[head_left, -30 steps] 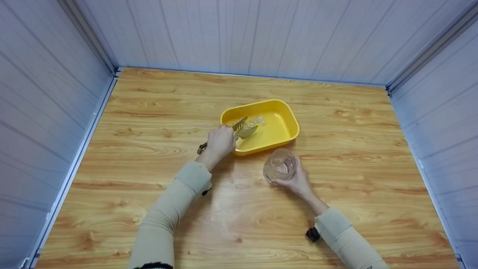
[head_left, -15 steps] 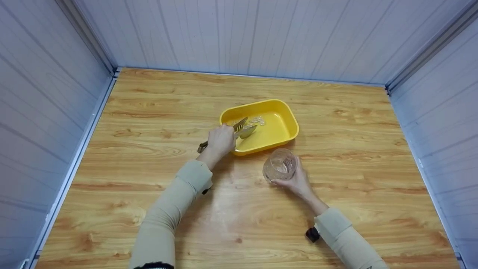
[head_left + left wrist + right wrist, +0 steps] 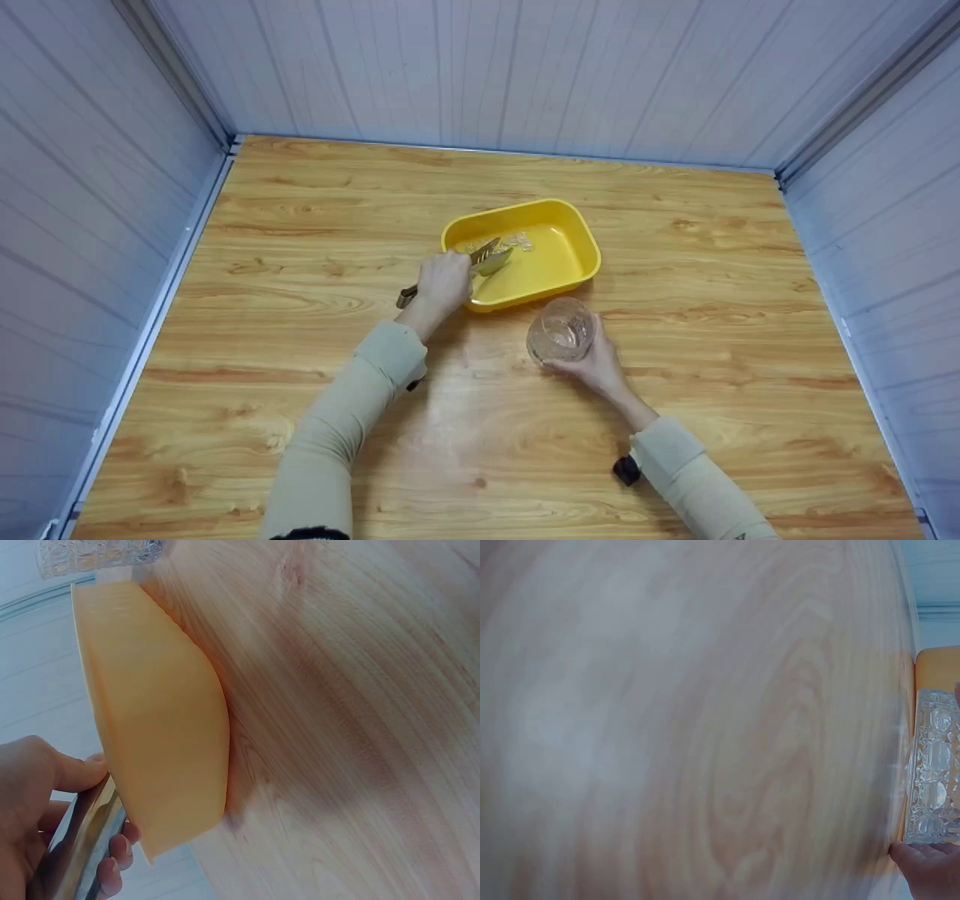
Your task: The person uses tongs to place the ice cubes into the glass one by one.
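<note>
My left hand [image 3: 444, 283] grips metal tongs [image 3: 491, 262] over the near left rim of a yellow tub [image 3: 559, 289]. The tongs' two ends reach down into the tub, close to several small clear cubes [image 3: 517, 241] on its floor. In the left wrist view, thumb and fingers wrap the tongs' arms [image 3: 79, 840] beside the tub's wall [image 3: 161, 712]. My right hand [image 3: 596, 365] holds a clear patterned glass [image 3: 561, 330] in front of the tub, fingers round its side. The right wrist view shows the embossed glass [image 3: 934, 765] at the frame's edge, partly cut off.
Both stand on a wood-grain table [image 3: 480, 420]. Pale panel walls [image 3: 480, 75] enclose the table at the back and on both sides. The glass stands just nearer to me than the tub's front right wall.
The tongs' ends have drawn a little closer together inside the tub. The right hand and glass have barely shifted, and the tub stays in place.
</note>
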A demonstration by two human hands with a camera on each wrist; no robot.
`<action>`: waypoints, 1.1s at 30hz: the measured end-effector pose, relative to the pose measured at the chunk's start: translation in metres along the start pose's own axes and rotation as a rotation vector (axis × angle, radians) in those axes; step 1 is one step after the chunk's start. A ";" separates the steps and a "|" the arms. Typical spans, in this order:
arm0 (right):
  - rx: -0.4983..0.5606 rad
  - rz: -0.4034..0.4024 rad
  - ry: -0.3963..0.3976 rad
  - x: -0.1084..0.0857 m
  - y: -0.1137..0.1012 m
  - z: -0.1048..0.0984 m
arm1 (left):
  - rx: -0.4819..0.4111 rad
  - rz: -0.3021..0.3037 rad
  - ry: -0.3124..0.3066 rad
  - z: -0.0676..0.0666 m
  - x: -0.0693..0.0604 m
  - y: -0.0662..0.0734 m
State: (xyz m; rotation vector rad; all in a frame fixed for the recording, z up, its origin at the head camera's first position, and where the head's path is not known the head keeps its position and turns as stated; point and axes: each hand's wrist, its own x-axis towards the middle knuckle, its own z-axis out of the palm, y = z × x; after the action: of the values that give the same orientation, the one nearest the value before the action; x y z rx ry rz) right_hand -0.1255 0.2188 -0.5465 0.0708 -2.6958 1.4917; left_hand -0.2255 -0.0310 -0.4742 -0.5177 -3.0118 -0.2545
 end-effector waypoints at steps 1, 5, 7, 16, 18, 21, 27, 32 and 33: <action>0.003 0.001 0.000 0.000 0.000 0.000 | 0.000 0.000 -0.001 0.000 0.000 0.000; 0.009 -0.001 0.000 0.000 0.000 0.000 | 0.006 0.000 -0.009 0.000 0.000 0.000; 0.016 -0.005 0.000 0.000 0.000 0.000 | 0.005 0.000 -0.014 0.000 -0.001 0.000; 0.022 -0.030 0.011 -0.001 -0.001 0.000 | 0.032 0.024 0.014 0.001 -0.003 0.000; 0.016 -0.031 0.015 -0.001 0.000 0.000 | 0.032 0.026 0.022 0.002 -0.003 0.000; 0.009 -0.030 0.018 0.000 0.000 0.000 | 0.023 0.022 0.020 0.002 -0.003 0.000; -0.011 -0.022 0.018 -0.001 -0.001 0.000 | 0.009 0.011 -0.008 0.002 -0.003 0.000; -0.029 -0.020 0.024 -0.001 0.000 0.000 | -0.008 0.005 -0.012 0.002 -0.004 0.000; -0.030 -0.020 0.024 -0.001 0.000 0.000 | -0.010 0.004 -0.010 0.002 -0.005 0.000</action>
State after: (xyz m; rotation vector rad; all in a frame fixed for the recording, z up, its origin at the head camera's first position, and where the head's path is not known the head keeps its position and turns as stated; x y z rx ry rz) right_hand -0.1240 0.2189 -0.5462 0.0775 -2.6892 1.4374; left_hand -0.2214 -0.0324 -0.4768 -0.5279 -3.0208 -0.2679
